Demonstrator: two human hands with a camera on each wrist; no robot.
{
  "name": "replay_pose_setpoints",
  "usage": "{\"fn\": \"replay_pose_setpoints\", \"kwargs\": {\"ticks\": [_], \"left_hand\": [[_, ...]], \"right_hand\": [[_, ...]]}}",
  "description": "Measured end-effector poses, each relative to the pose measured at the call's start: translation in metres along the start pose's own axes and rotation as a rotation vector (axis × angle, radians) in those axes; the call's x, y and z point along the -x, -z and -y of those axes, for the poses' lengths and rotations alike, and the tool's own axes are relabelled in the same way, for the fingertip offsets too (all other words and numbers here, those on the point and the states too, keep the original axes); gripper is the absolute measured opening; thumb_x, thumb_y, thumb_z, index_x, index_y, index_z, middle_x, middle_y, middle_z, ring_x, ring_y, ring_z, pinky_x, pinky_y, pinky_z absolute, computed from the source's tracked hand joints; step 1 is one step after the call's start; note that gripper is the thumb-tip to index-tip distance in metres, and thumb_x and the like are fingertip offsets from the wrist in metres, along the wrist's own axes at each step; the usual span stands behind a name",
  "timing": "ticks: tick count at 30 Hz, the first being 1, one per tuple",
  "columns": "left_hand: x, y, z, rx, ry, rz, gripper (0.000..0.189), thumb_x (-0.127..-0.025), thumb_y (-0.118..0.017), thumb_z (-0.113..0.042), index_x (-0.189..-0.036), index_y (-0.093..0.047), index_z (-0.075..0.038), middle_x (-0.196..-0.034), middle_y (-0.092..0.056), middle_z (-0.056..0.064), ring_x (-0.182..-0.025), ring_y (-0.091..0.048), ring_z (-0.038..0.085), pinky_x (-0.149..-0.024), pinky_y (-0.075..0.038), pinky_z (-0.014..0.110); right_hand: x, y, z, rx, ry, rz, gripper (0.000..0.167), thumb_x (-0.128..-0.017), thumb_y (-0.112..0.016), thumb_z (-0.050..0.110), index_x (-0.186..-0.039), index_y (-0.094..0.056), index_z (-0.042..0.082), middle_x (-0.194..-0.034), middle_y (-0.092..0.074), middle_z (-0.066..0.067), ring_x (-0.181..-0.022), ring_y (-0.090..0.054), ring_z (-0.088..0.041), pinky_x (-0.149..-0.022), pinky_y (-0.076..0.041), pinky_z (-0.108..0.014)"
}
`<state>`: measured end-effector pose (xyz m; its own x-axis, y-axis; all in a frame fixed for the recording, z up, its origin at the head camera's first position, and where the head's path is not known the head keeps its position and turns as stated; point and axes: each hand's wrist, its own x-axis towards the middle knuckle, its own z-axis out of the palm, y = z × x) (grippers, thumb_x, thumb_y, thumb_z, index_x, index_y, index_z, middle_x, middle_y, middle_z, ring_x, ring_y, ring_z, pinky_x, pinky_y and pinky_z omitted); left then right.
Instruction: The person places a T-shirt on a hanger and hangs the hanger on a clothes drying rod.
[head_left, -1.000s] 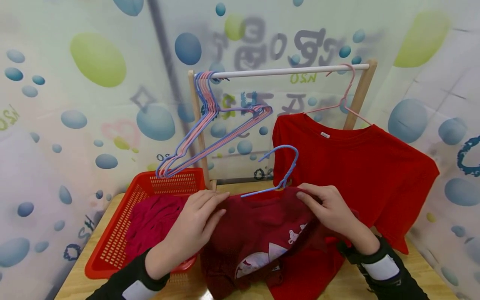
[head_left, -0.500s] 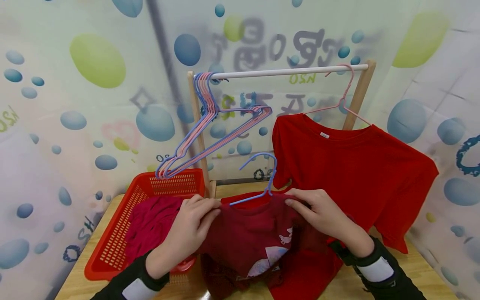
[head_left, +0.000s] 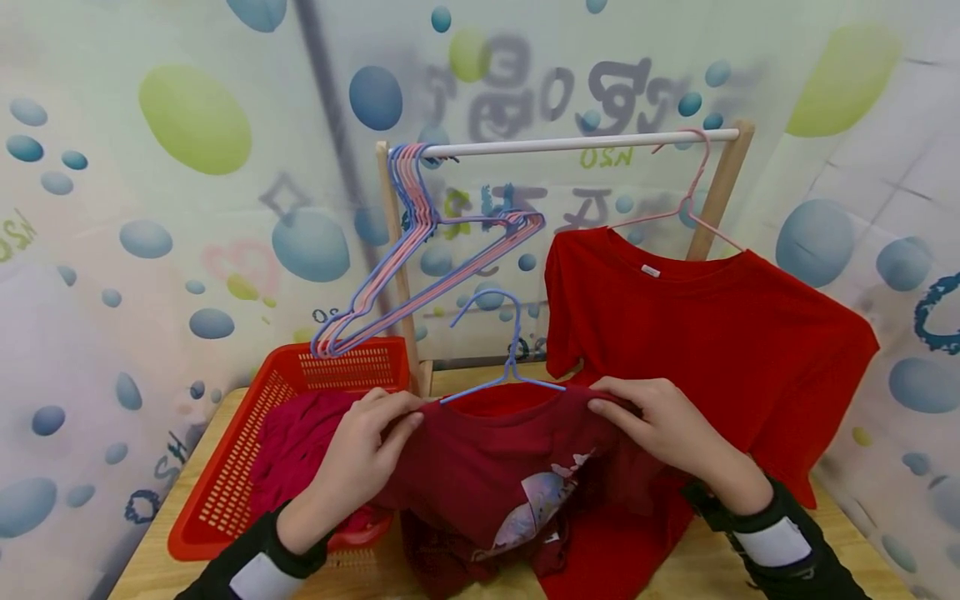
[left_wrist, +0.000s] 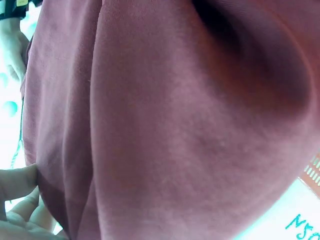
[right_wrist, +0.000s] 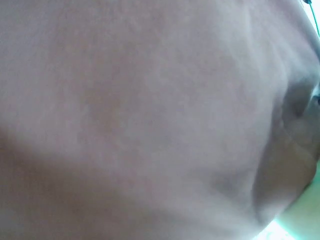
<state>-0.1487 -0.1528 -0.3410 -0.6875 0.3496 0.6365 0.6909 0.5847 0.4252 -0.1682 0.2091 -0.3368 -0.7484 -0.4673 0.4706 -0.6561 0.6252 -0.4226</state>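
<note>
A dark red top [head_left: 495, 467] with a pale print hangs between the two hands in the head view. My left hand [head_left: 367, 458] pinches its left shoulder and my right hand [head_left: 667, 425] pinches its right shoulder. Out of the neckline rises the hook of a blue hanger [head_left: 514, 342]; the ends of its arms are hidden inside the cloth. The top's cloth [left_wrist: 190, 130] fills most of the left wrist view, with thumb and fingers gripping its edge at lower left. Blurred cloth [right_wrist: 140, 110] covers most of the right wrist view.
Behind stands a rack with a white rod [head_left: 540, 146]. Several blue and pink hangers [head_left: 420, 225] hang at its left end, a red shirt [head_left: 690, 350] on a pink hanger [head_left: 686, 200] at its right. A red basket [head_left: 217, 467] at left holds crimson clothing [head_left: 300, 442]. All stands on a wooden table [head_left: 832, 550].
The blue hanger's hook has moved left and now stands more upright, both arms showing in the neckline. The hands have spread slightly apart, stretching the top's shoulders wider.
</note>
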Motion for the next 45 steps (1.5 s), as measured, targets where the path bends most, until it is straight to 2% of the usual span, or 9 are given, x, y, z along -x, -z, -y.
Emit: {"fn": "replay_pose_setpoints", "kwargs": {"ticks": [10, 16, 21, 28, 35, 42, 45], "left_hand": [[0.002, 0.004, 0.004, 0.009, 0.081, -0.018, 0.011, -0.088, -0.065, -0.009, -0.095, -0.068, -0.017, -0.085, -0.065, -0.008, -0.076, -0.049, 0.004, -0.062, -0.043, 0.021], [0.003, 0.005, 0.005, 0.024, 0.131, -0.006, 0.011, -0.089, -0.065, -0.011, -0.097, -0.069, -0.017, -0.086, -0.065, -0.007, -0.076, -0.049, 0.004, -0.062, -0.044, 0.021], [0.004, 0.006, 0.006, 0.034, 0.142, -0.020, 0.012, -0.089, -0.065, -0.009, -0.097, -0.069, -0.017, -0.086, -0.066, -0.008, -0.075, -0.050, 0.004, -0.062, -0.045, 0.021], [0.003, 0.009, 0.007, 0.034, 0.181, -0.013, 0.013, -0.088, -0.065, -0.009, -0.097, -0.069, -0.017, -0.084, -0.064, -0.008, -0.073, -0.048, 0.005, -0.060, -0.044, 0.022], [0.003, 0.011, 0.008, 0.045, 0.207, -0.017, 0.013, -0.088, -0.066, -0.008, -0.096, -0.070, -0.018, -0.084, -0.065, -0.009, -0.073, -0.049, 0.006, -0.060, -0.044, 0.022], [0.004, 0.011, 0.009, 0.052, 0.215, -0.012, 0.012, -0.089, -0.065, -0.010, -0.098, -0.070, -0.017, -0.085, -0.065, -0.008, -0.074, -0.050, 0.005, -0.061, -0.045, 0.022], [0.005, 0.010, 0.010, 0.056, 0.221, -0.009, 0.013, -0.089, -0.065, -0.010, -0.098, -0.069, -0.017, -0.085, -0.064, -0.008, -0.073, -0.050, 0.005, -0.061, -0.044, 0.022]], "right_hand": [[0.009, 0.006, -0.013, 0.023, -0.021, -0.018, 0.014, -0.089, -0.066, 0.015, -0.099, -0.068, 0.025, -0.081, -0.065, 0.016, -0.061, -0.049, 0.003, -0.055, -0.042, -0.019], [0.015, 0.006, -0.021, 0.036, -0.022, -0.054, 0.015, -0.088, -0.067, 0.016, -0.099, -0.067, 0.024, -0.087, -0.067, 0.012, -0.067, -0.053, 0.003, -0.058, -0.045, -0.020], [0.025, 0.007, -0.028, 0.045, -0.077, -0.088, 0.022, -0.087, -0.069, 0.016, -0.105, -0.065, 0.027, -0.092, -0.066, 0.012, -0.072, -0.056, 0.002, -0.062, -0.046, -0.019], [0.045, 0.013, -0.042, 0.026, -0.161, -0.133, 0.030, -0.083, -0.072, 0.014, -0.109, -0.064, 0.027, -0.086, -0.064, 0.013, -0.067, -0.055, 0.000, -0.058, -0.043, -0.017], [0.063, 0.022, -0.051, 0.047, -0.219, -0.173, 0.032, -0.079, -0.076, 0.010, -0.107, -0.065, 0.022, -0.090, -0.065, 0.013, -0.077, -0.058, 0.006, -0.065, -0.048, -0.011], [0.074, 0.037, -0.057, 0.011, -0.241, -0.215, 0.035, -0.078, -0.074, 0.000, -0.106, -0.068, 0.020, -0.088, -0.068, 0.015, -0.068, -0.060, 0.004, -0.055, -0.044, -0.014], [0.080, 0.042, -0.062, 0.005, -0.275, -0.182, 0.030, -0.080, -0.073, 0.004, -0.106, -0.068, 0.019, -0.087, -0.067, 0.016, -0.068, -0.059, 0.002, -0.052, -0.043, -0.017]]}}
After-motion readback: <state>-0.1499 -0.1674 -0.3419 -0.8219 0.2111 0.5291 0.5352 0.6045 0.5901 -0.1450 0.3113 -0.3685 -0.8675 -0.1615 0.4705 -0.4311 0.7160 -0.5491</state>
